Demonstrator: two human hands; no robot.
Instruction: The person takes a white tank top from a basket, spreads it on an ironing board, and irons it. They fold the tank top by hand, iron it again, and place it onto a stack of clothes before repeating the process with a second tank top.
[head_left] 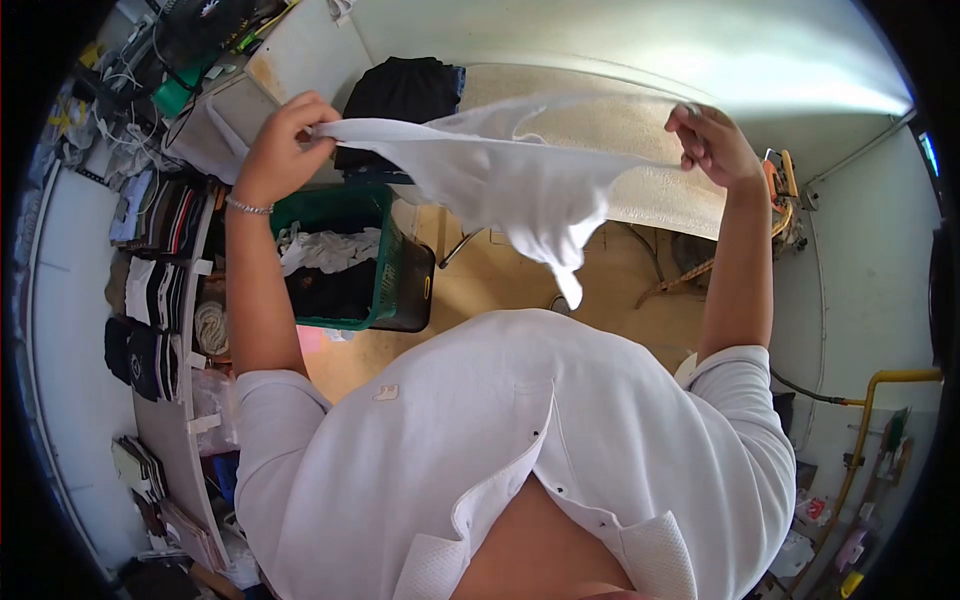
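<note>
A thin white garment [500,180] is stretched in the air between my two hands, sagging in the middle with a twisted corner hanging down. My left hand [290,145] is closed in a pinch on its left end; a chain bracelet shows at that wrist. On the other side, my right hand [712,143] has its fingers curled round the right end. Behind the garment is a long board with a pale cover [590,120]. Dark folded clothes [405,90] lie on the board's left end, partly overlapped by the garment.
A green basket [383,270] with white and black clothes in it stands to the left on the tan floor. Shelves at far left hold folded clothes [165,215]. Cables [125,75] hang in the upper left. A yellow pipe [868,420] runs along the right wall.
</note>
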